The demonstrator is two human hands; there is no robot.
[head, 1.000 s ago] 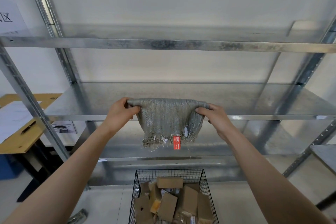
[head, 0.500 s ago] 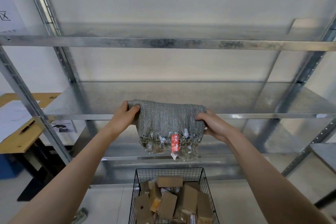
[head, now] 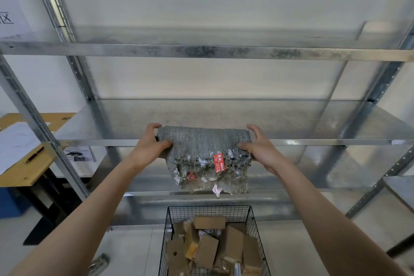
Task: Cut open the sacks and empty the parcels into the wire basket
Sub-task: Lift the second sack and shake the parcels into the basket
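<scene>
A folded grey woven sack (head: 202, 145) with a frayed lower edge and a red tag rests on the front lip of the metal shelf (head: 313, 123). My left hand (head: 150, 144) pinches its left end. My right hand (head: 257, 145) holds its right end between thumb and fingers. Below stands the black wire basket (head: 209, 209), filled with several brown cardboard parcels (head: 208, 246).
The galvanised shelving has an upper beam (head: 201, 51) and slanted uprights left and right. A wooden desk (head: 24, 163) with papers and a pen stands at the left, a blue bin under it. A small metal object (head: 98, 263) lies on the floor.
The sack has been folded over once more, so it hangs shorter and thicker, and both hands have carried it slightly up onto the shelf's edge.
</scene>
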